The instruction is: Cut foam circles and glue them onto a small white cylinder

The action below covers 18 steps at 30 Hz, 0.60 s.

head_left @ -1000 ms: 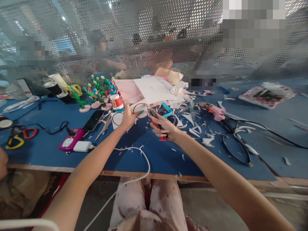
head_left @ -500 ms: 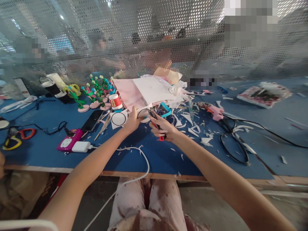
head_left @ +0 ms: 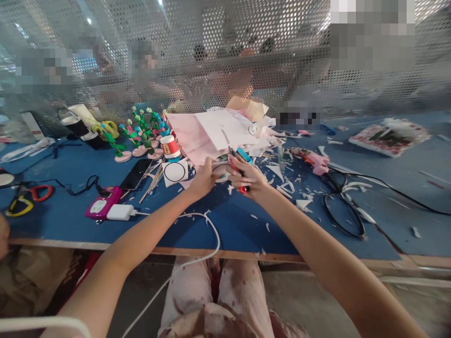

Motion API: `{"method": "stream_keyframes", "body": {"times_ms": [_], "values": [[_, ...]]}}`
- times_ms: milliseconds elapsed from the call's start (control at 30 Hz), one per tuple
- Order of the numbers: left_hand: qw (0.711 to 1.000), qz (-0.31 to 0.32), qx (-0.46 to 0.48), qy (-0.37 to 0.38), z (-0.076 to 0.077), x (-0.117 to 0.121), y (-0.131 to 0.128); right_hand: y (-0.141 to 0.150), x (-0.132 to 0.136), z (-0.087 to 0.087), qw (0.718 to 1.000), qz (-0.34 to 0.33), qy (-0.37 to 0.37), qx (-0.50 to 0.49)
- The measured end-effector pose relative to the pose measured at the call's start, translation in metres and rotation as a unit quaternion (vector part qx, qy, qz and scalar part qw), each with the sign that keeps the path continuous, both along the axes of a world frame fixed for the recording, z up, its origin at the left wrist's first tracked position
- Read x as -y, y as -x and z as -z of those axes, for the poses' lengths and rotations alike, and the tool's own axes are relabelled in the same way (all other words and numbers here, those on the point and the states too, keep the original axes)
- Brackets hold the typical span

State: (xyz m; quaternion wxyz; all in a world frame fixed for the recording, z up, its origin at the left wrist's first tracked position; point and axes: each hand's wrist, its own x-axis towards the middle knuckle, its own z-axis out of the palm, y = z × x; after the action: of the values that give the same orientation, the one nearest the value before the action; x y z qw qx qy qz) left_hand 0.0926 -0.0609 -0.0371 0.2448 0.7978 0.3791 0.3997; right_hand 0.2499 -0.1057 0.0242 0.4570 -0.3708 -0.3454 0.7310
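My left hand (head_left: 203, 180) is closed on a small piece of white paper (head_left: 221, 168) with a dark curved line drawn on it. Red-handled scissors (head_left: 233, 163) sit in my right hand (head_left: 251, 180), their blades pointing up and away beside the paper; whether the blades touch it I cannot tell. Left of my left hand lies a white square (head_left: 175, 172) with a black circle drawn on it. Just behind that square stands a red and white paper-wrapped roll (head_left: 170, 147). Beyond my hands, white sheets (head_left: 225, 129) overlap a pink sheet (head_left: 186, 136).
Several green flower models on pink discs (head_left: 140, 150) stand back left. A phone (head_left: 136, 174), a magenta power socket (head_left: 104, 203) and a white charger (head_left: 120, 212) with its cable are at left, with other scissors (head_left: 21, 202). Paper scraps (head_left: 305, 204) and a pink glue gun (head_left: 318, 163) lie right.
Both hands have shifted slightly right and down with the paper and scissors. The scissors' blades now show more clearly, pointing upward. The white top sheet appears turned a little.
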Motion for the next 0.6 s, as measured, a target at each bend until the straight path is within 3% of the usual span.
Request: {"method": "stream_keyframes", "body": {"times_ms": [100,200,433,600], "values": [[0.991,-0.111,0.050,0.055,-0.005,-0.005,0.004,-0.010,-0.003,0.002,1.000,0.017,-0.019,-0.011],[0.979,-0.162,0.095,0.076,-0.011,-0.013,0.009,-0.014,-0.001,0.001,0.998,-0.001,-0.056,0.021],[0.970,-0.186,0.134,0.078,-0.013,-0.022,0.016,-0.001,0.000,0.004,0.998,0.027,-0.007,0.050],[0.970,-0.187,0.142,0.068,-0.009,-0.022,0.015,-0.001,-0.003,0.014,0.996,0.016,-0.027,0.080]]}}
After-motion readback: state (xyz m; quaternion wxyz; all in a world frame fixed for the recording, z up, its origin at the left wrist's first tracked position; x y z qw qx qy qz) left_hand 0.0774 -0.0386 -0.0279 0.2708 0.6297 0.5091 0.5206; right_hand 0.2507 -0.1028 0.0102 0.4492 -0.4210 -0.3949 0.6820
